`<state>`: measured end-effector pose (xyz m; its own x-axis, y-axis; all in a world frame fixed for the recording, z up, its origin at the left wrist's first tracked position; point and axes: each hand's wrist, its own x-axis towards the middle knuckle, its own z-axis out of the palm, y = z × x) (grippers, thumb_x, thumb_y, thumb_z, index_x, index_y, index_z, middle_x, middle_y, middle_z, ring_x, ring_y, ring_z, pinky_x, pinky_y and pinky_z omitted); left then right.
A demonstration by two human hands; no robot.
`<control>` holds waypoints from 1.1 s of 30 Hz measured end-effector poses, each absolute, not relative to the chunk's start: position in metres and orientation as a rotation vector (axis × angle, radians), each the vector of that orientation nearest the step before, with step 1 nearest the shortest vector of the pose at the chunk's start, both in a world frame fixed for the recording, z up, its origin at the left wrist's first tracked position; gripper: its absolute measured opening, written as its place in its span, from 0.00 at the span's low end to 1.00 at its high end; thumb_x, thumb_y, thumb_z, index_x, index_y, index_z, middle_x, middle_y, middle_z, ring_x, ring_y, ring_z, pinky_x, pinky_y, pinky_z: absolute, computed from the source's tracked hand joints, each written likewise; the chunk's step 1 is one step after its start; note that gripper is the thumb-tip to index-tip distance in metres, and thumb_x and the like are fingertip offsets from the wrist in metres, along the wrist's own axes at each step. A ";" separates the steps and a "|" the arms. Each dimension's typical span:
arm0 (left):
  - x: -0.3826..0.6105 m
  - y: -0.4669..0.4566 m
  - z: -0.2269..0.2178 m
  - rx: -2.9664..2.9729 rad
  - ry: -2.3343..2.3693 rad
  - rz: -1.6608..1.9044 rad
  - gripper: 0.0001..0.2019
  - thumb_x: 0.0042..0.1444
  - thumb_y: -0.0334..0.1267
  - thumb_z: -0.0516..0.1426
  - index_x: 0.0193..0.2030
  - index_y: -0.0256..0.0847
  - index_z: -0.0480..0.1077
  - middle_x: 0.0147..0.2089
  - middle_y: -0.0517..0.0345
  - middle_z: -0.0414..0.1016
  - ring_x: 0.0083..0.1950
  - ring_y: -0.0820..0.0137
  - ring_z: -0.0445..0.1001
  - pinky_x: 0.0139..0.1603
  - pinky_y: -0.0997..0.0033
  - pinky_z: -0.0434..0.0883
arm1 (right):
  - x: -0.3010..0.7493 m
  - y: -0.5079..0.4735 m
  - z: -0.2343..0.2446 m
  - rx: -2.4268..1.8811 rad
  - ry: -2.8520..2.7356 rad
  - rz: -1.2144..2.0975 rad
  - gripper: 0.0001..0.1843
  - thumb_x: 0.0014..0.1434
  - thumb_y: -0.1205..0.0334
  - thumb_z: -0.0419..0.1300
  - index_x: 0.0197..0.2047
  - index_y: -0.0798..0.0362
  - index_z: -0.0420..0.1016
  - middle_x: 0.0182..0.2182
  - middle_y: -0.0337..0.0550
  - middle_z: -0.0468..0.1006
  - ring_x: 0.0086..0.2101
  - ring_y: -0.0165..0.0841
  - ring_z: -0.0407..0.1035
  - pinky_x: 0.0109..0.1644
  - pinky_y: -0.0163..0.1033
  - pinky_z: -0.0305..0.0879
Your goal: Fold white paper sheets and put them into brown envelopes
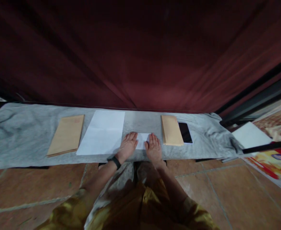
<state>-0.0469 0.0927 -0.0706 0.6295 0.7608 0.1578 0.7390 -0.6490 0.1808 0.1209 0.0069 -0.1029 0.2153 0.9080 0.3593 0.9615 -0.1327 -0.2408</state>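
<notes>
While resting both palms on the small paper [142, 139], gripping nothing: laying the left hand [128, 144] over its left end and the right hand [154, 149] over its right end, with a bare strip of white showing between. Released rather than clenched on both sides, touching from above only, with fingers stretched out nearly straight. Placed near the front edge of the grey cloth [30, 129], directly before the body, just to the right of the large paper [103, 132].

Judging by size against that, probably folded down already, and apparently at the point of being smoothed or creased. Cannot count folds or layers under the palms. Lying flat at full size, the large paper: seemingly unworked, whether single or stacked hard to tell. Untouched as well: the left envelopes [67, 135], farther out past the large paper, and the right envelopes [172, 130], near the right hand but apart from it. Cannot tell filled from unfilled in either pile, hence no sure count of finished pieces. Close beside the right envelopes, face up: a phone [185, 132].
</notes>
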 end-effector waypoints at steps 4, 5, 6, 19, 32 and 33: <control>-0.038 0.113 -0.063 2.694 1.237 0.300 0.24 0.67 0.32 0.46 0.69 0.31 0.63 0.66 0.39 0.70 0.67 0.58 0.68 0.68 0.56 0.64 | 0.134 0.018 -0.094 -2.092 -1.735 -0.043 0.25 0.71 0.64 0.48 0.68 0.60 0.66 0.66 0.58 0.69 0.65 0.43 0.61 0.67 0.53 0.58; -0.037 0.116 -0.061 2.679 1.240 0.296 0.24 0.66 0.31 0.47 0.68 0.31 0.64 0.65 0.39 0.71 0.66 0.58 0.69 0.68 0.56 0.64 | 0.138 0.022 -0.091 -2.098 -1.749 -0.007 0.25 0.70 0.66 0.49 0.68 0.59 0.67 0.65 0.57 0.70 0.64 0.43 0.62 0.67 0.52 0.59; -0.035 0.119 -0.059 2.666 1.244 0.293 0.24 0.65 0.30 0.48 0.67 0.31 0.66 0.64 0.39 0.72 0.64 0.58 0.70 0.67 0.56 0.65 | 0.141 0.026 -0.087 -2.103 -1.766 0.023 0.26 0.69 0.67 0.49 0.67 0.59 0.67 0.65 0.56 0.71 0.64 0.43 0.62 0.67 0.50 0.60; -0.039 0.137 -0.002 2.620 1.230 0.443 0.11 0.61 0.30 0.52 0.41 0.41 0.77 0.43 0.50 0.78 0.46 0.61 0.77 0.53 0.59 0.74 | 0.173 0.051 -0.017 -2.055 -1.817 0.141 0.16 0.67 0.72 0.54 0.46 0.49 0.81 0.44 0.42 0.80 0.42 0.33 0.77 0.49 0.34 0.70; -0.082 0.049 -0.045 2.956 0.852 0.439 0.19 0.62 0.24 0.49 0.53 0.39 0.74 0.61 0.47 0.76 0.65 0.60 0.70 0.71 0.53 0.64 | 0.158 -0.043 -0.054 -1.765 -2.114 0.095 0.17 0.68 0.71 0.53 0.51 0.48 0.79 0.46 0.46 0.80 0.52 0.40 0.71 0.64 0.49 0.65; -0.085 0.045 -0.055 2.958 0.842 0.409 0.20 0.62 0.23 0.48 0.55 0.39 0.74 0.62 0.46 0.75 0.67 0.61 0.69 0.72 0.53 0.64 | 0.156 -0.050 -0.062 -1.751 -2.113 0.114 0.16 0.68 0.71 0.54 0.52 0.48 0.79 0.47 0.46 0.80 0.52 0.40 0.71 0.64 0.50 0.65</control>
